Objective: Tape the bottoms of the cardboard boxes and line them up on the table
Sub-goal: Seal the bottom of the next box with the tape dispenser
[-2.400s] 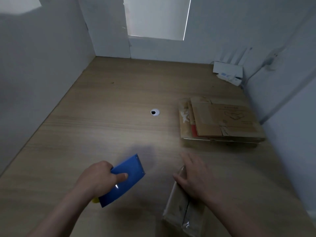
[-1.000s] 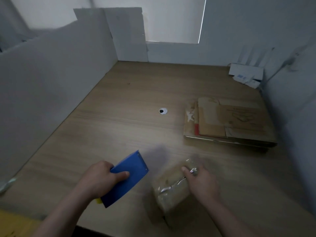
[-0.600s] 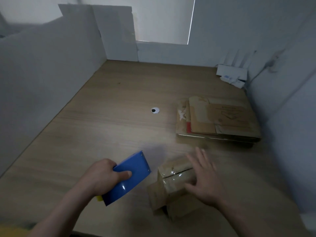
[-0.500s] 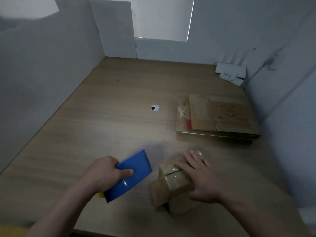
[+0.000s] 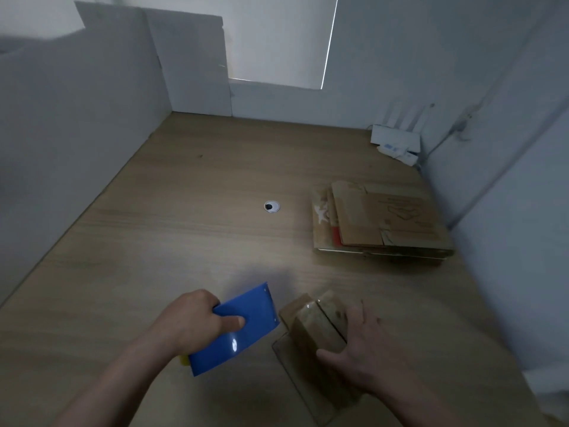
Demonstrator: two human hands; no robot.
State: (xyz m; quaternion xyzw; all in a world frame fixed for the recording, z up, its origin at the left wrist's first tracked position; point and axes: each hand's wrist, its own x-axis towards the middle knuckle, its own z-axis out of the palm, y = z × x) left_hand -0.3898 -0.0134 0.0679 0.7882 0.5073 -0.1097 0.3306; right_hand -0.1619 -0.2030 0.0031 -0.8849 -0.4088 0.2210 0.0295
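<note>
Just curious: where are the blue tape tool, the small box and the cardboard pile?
blue tape tool [image 5: 243,340], head view, flat blue side.
small box [image 5: 317,329], head view, top face.
cardboard pile [image 5: 385,220], head view, top sheet.

Wood-grain table [image 5: 184,241] — cable grommet [image 5: 272,206] near the middle, stack of flattened cardboard boxes [image 5: 385,223] right of it, small cardboard box [image 5: 314,325] near the front edge — white router [image 5: 395,141] in the far right corner.
</note>
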